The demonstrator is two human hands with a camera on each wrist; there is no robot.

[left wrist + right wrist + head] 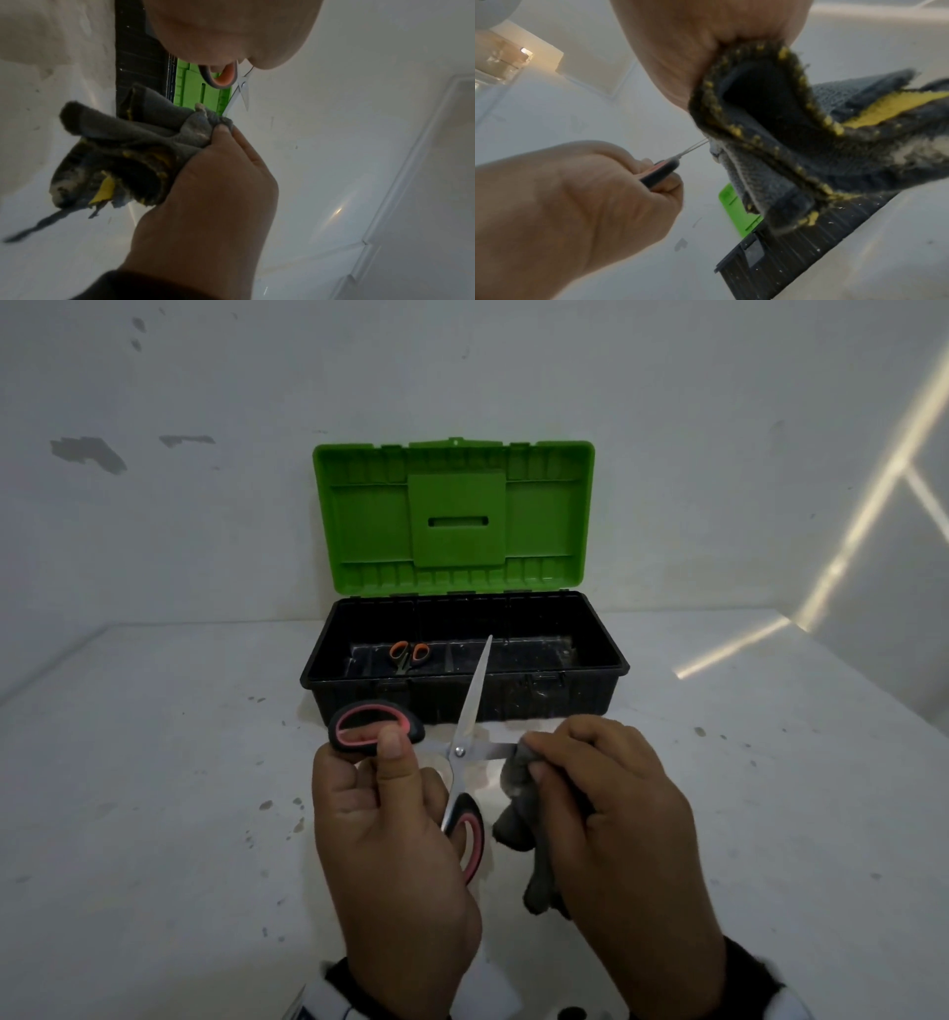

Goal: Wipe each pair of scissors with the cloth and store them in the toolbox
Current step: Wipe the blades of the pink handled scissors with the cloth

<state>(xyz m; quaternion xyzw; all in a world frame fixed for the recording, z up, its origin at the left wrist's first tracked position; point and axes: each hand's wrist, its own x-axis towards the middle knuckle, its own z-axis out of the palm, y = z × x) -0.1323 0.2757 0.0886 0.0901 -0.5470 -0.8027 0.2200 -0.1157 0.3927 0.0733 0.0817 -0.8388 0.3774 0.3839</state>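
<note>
Nearest the body, the left hand (390, 819) curls round the pink-and-black plastic handle loops of a large pair of steel scissors (458, 752), thumb pressed on the upper loop, holding them in the air above the near middle of the white table (154, 814). The blades stand wide open: one points away toward the box, the other runs sideways to the right.

Just beside it, the right hand (611, 814) pinches a crumpled grey cloth with yellow stitching along its hem (518, 793) round that sideways blade, thumb and fingertips squeezing the fabric against the steel. The rest of the cloth hangs loose below the hand; the right wrist view shows a yellow patch and pale smears on it.

Beyond the hands, toward the far edge of the table, stands a black plastic toolbox (462, 654) with its bright green lid (454, 516) swung up and leaning back by the white wall (205, 454). Inside, on the left part of the box floor, lies a small pair of scissors with orange handle loops (408, 654), blades pointing toward the near wall of the box.
</note>
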